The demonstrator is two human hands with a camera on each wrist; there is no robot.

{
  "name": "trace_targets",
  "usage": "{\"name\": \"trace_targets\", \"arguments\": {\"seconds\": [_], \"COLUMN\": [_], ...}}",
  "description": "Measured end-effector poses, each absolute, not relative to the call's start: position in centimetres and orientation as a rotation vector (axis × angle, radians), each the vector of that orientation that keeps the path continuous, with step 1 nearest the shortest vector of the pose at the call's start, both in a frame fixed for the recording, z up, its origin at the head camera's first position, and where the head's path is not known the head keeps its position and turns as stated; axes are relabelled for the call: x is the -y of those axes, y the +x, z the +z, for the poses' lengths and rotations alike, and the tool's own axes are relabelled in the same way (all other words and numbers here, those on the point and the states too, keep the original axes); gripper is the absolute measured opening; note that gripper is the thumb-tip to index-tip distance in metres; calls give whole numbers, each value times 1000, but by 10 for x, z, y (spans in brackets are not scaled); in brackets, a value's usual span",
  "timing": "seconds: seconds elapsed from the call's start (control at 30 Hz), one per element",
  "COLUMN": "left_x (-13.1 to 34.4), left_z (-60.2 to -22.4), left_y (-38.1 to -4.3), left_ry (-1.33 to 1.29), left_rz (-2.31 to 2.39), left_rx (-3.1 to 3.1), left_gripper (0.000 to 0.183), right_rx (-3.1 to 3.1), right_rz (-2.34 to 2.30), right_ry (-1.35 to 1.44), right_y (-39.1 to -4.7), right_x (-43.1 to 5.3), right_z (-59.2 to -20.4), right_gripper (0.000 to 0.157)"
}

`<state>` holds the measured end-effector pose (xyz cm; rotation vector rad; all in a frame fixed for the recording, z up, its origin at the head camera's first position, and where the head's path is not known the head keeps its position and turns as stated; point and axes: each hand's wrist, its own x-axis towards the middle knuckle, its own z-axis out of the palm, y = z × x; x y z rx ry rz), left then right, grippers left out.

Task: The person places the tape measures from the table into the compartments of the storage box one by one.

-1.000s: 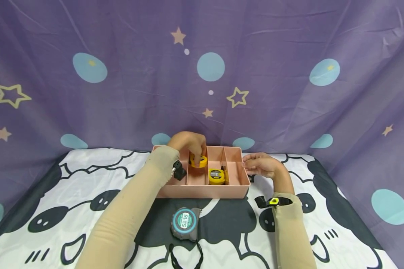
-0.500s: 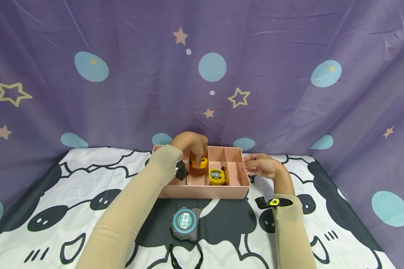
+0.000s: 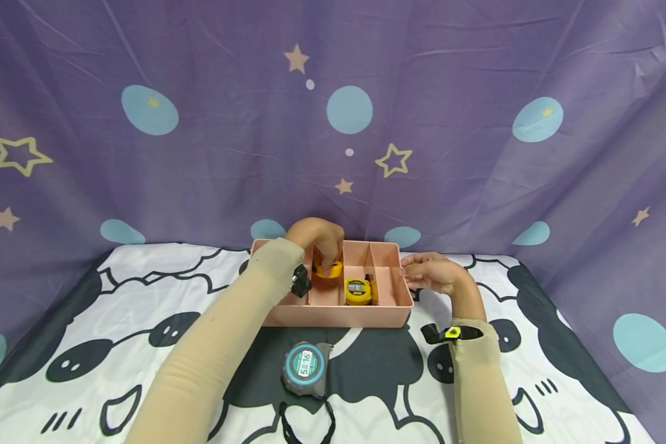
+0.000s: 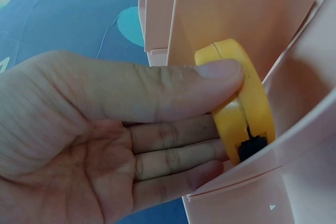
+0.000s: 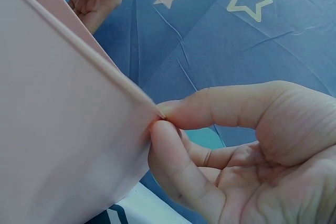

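A pink divided box stands on the tablecloth in the head view. My left hand reaches down into a compartment left of the box's middle and holds a yellow tape measure. In the left wrist view the thumb lies across the edge of this tape measure, with the fingers partly hidden behind it. My right hand pinches the box's right rim between thumb and index finger, as the right wrist view shows. Another yellow tape measure lies in the neighbouring compartment, beside a slim orange-yellow item with a dark end.
A grey tape measure with a teal ring lies in front of the box, its black strap trailing toward the near edge. A purple patterned curtain hangs right behind the box. The tablecloth has a black-and-white cartoon print.
My left wrist has shifted slightly to the right, the hand still on the yellow tape measure. My right hand and the box have stayed about where they were.
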<state>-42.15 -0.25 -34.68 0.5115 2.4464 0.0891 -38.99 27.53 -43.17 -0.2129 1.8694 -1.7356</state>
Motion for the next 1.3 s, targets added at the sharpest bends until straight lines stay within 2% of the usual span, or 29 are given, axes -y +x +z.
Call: {"name": "trace_targets", "arguments": {"seconds": [0.3, 1.3], "left_x": [3, -6], "left_z": [-351, -358], "left_y": [-422, -430], "left_ry": [565, 591], "left_rz": [62, -158], "left_rx": [-2429, -2394], "left_gripper": [15, 16], "right_rx": [-1860, -1848], "right_rz": [-1736, -1744], "right_ry": [-212, -203], "right_y": [-389, -388], "right_x": [-275, -275], "right_z": [-431, -428], "right_gripper": [13, 13]}}
